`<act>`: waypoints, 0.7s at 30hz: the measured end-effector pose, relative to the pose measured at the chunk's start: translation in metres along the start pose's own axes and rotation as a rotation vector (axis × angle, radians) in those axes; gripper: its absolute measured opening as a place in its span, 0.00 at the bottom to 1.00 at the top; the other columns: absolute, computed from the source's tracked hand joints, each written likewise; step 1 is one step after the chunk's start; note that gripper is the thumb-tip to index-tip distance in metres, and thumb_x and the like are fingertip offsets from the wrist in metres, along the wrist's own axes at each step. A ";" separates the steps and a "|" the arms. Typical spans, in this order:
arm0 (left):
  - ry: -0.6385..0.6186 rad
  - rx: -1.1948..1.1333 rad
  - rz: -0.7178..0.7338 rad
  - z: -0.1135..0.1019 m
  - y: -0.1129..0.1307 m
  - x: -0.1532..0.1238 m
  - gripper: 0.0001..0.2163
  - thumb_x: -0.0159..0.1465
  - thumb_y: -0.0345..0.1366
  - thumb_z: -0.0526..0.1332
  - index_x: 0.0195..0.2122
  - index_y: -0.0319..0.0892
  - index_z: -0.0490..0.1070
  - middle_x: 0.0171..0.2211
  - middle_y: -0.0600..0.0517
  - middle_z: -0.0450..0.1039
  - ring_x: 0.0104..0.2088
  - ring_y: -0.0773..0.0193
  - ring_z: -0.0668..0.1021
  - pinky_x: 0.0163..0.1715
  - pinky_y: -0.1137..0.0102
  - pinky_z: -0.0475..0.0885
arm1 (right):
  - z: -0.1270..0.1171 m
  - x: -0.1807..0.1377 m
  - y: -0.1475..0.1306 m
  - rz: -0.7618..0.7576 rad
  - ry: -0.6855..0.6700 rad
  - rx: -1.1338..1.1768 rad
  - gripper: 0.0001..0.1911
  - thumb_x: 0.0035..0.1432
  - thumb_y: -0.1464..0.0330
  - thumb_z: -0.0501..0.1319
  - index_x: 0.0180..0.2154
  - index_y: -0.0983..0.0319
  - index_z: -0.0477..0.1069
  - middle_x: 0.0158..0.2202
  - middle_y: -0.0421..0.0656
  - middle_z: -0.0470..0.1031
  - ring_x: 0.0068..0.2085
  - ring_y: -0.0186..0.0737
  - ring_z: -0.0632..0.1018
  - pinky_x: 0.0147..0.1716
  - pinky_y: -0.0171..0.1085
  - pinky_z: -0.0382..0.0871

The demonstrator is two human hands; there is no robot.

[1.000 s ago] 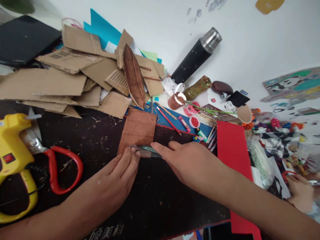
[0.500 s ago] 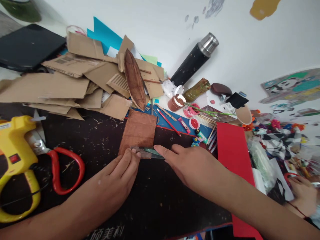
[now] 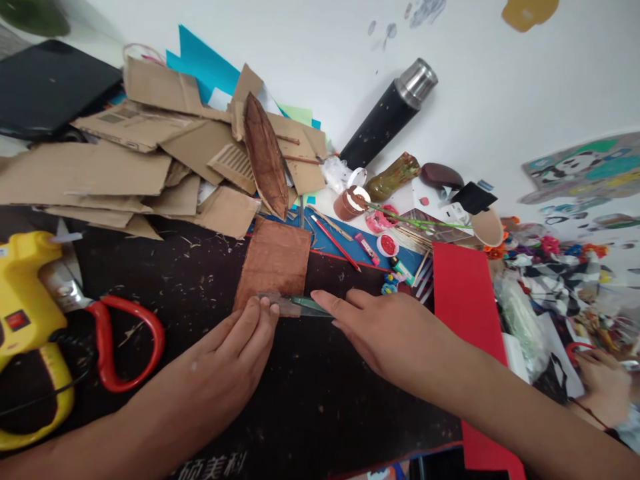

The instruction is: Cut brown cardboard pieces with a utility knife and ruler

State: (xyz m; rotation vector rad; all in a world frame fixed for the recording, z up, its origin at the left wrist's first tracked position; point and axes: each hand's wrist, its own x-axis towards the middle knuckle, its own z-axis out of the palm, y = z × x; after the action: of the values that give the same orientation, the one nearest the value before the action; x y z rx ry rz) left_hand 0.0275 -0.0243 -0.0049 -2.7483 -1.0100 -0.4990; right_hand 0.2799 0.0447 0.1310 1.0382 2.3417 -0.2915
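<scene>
Matt, creased cardboard panel [image 3: 274, 257]; smooth, clear plastic strip [image 3: 289, 311]; shiny metal flask cap [image 3: 417, 81]

red-brn cardbd [image 3: 277, 257], grn tool [image 3: 306, 303], blk tabletop [image 3: 310, 393]

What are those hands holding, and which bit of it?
The right hand holds a slim green tool by one end, which the fingers hide. The left hand presses its fingertips on a clear strip, near the strip's left end.
</scene>
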 end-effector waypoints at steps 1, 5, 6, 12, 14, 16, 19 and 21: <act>0.000 -0.001 0.002 0.000 0.000 0.000 0.27 0.66 0.24 0.50 0.63 0.23 0.75 0.61 0.31 0.79 0.63 0.44 0.79 0.61 0.54 0.78 | 0.000 0.000 0.000 -0.006 0.003 0.004 0.34 0.74 0.73 0.60 0.77 0.58 0.60 0.46 0.47 0.83 0.33 0.42 0.82 0.26 0.39 0.57; 0.015 0.002 0.009 -0.001 0.001 0.001 0.28 0.65 0.23 0.49 0.63 0.21 0.75 0.60 0.29 0.79 0.61 0.42 0.80 0.59 0.52 0.78 | -0.001 0.000 -0.002 0.003 -0.021 -0.019 0.38 0.72 0.75 0.61 0.78 0.57 0.58 0.46 0.47 0.83 0.33 0.42 0.83 0.26 0.39 0.57; 0.012 0.003 0.008 -0.001 0.001 0.002 0.28 0.65 0.23 0.49 0.63 0.20 0.75 0.60 0.29 0.79 0.61 0.42 0.80 0.59 0.52 0.78 | -0.001 0.001 -0.002 0.008 -0.032 -0.027 0.38 0.71 0.76 0.61 0.78 0.57 0.58 0.47 0.47 0.83 0.33 0.42 0.83 0.26 0.39 0.57; -0.001 0.008 0.005 -0.001 0.001 0.001 0.27 0.65 0.23 0.50 0.62 0.23 0.76 0.60 0.31 0.79 0.62 0.43 0.80 0.60 0.54 0.77 | -0.001 0.006 -0.004 0.022 -0.064 -0.020 0.38 0.71 0.76 0.60 0.79 0.58 0.57 0.49 0.48 0.83 0.35 0.43 0.84 0.27 0.39 0.60; 0.001 0.004 -0.002 -0.001 0.001 0.001 0.27 0.65 0.23 0.50 0.62 0.24 0.77 0.60 0.32 0.79 0.62 0.44 0.80 0.60 0.54 0.77 | 0.000 0.007 -0.004 0.021 -0.050 -0.019 0.39 0.71 0.76 0.60 0.79 0.57 0.57 0.48 0.48 0.83 0.34 0.43 0.83 0.26 0.39 0.60; 0.006 0.000 -0.007 -0.001 0.001 0.001 0.27 0.64 0.23 0.50 0.62 0.25 0.77 0.60 0.32 0.79 0.62 0.44 0.80 0.60 0.54 0.77 | 0.001 0.007 -0.004 0.015 -0.041 -0.021 0.40 0.70 0.76 0.61 0.79 0.57 0.57 0.48 0.47 0.82 0.34 0.42 0.83 0.26 0.39 0.60; 0.012 0.000 -0.001 -0.001 0.001 0.001 0.27 0.65 0.23 0.49 0.62 0.22 0.76 0.60 0.30 0.79 0.62 0.43 0.80 0.60 0.53 0.77 | 0.001 0.007 -0.005 0.018 -0.053 -0.033 0.40 0.69 0.76 0.61 0.79 0.58 0.57 0.47 0.47 0.82 0.33 0.41 0.82 0.26 0.38 0.60; 0.015 0.000 0.007 -0.001 0.000 0.001 0.27 0.65 0.23 0.49 0.62 0.20 0.75 0.60 0.29 0.79 0.61 0.41 0.80 0.59 0.52 0.77 | 0.000 0.007 -0.006 0.025 -0.073 -0.045 0.41 0.69 0.76 0.61 0.79 0.57 0.56 0.46 0.47 0.82 0.32 0.42 0.82 0.25 0.38 0.60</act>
State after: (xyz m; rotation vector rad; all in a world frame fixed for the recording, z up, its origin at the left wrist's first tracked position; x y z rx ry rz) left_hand 0.0280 -0.0240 -0.0036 -2.7433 -0.9970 -0.5174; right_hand 0.2717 0.0453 0.1268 1.0171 2.2583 -0.2615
